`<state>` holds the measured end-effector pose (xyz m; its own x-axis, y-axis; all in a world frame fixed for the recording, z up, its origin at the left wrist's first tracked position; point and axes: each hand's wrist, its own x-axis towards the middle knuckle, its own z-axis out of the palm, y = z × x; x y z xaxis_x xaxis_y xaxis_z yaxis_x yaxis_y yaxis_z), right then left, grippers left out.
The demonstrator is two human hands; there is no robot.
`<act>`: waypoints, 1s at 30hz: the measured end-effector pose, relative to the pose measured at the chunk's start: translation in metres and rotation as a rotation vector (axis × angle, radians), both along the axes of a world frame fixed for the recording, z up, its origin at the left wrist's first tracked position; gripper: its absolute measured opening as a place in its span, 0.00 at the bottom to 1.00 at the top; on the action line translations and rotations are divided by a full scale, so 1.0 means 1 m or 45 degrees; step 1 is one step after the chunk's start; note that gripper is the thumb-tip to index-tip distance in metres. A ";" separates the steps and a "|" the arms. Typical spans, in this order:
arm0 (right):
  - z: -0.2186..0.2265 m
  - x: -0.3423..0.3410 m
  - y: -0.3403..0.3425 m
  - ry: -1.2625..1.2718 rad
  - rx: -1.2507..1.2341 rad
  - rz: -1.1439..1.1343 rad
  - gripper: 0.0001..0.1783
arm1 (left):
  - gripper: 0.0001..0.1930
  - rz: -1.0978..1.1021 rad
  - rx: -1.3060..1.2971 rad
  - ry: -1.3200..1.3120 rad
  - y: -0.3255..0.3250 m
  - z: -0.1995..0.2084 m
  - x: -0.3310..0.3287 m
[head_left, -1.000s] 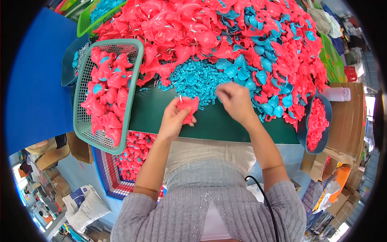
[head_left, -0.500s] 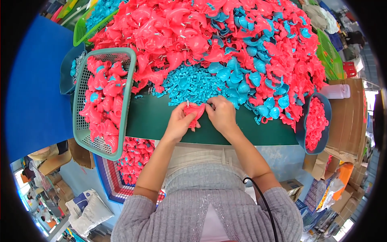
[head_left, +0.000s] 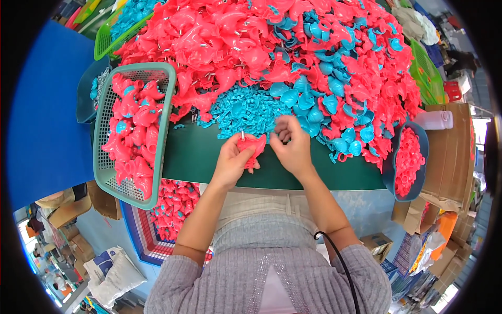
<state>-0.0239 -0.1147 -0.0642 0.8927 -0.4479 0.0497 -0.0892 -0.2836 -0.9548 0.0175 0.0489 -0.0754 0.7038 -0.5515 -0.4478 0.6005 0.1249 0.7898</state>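
Note:
My left hand is closed around a glossy pink curved plastic shell part, and a short metal pin stands up from it. To its right, my right hand is apart from the part, at the near edge of a heap of small blue plastic pieces. Its fingers are loosely curled, with a gap to the thumb and nothing visible between them. Blue cup-like shells lie just beyond that hand. A large pile of pink shells rises behind, many with metal pins.
A green-grey basket of pink and blue assemblies stands at left, beside a dark blue bin of metal pins. At right, another bin holds small pink pieces near a cardboard box. The green tabletop ends before my waist.
My right hand has drawn away from the pink part, up and slightly right toward the small blue pieces, its fingers loosening. My left hand keeps the part in nearly the same place.

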 end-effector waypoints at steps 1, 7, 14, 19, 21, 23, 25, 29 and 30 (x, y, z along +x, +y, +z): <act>0.007 0.000 -0.007 0.045 -0.022 0.084 0.12 | 0.10 -0.009 -0.014 -0.007 -0.001 0.002 0.000; 0.031 -0.005 -0.012 -0.221 -0.218 0.322 0.11 | 0.10 -0.038 -0.063 0.019 -0.008 0.017 -0.005; 0.024 -0.007 -0.011 -0.382 -0.320 0.409 0.07 | 0.12 -0.013 -0.129 -0.022 -0.012 0.028 -0.014; 0.024 -0.009 -0.010 -0.466 -0.272 0.404 0.08 | 0.10 -0.062 -0.169 -0.034 -0.013 0.034 -0.012; 0.023 -0.009 -0.011 -0.476 -0.268 0.408 0.08 | 0.10 -0.061 -0.154 -0.044 -0.014 0.034 -0.012; 0.021 -0.008 -0.011 -0.494 -0.353 0.375 0.10 | 0.10 -0.063 -0.138 -0.054 -0.015 0.034 -0.013; 0.028 -0.005 -0.012 -0.488 -0.443 0.400 0.11 | 0.09 -0.062 -0.083 -0.110 -0.013 0.033 -0.013; 0.022 -0.009 -0.016 -0.280 -0.165 0.561 0.12 | 0.09 -0.073 -0.076 -0.112 -0.007 0.032 -0.011; 0.016 -0.009 -0.014 -0.280 -0.164 0.566 0.12 | 0.09 -0.090 -0.052 -0.136 -0.006 0.034 -0.012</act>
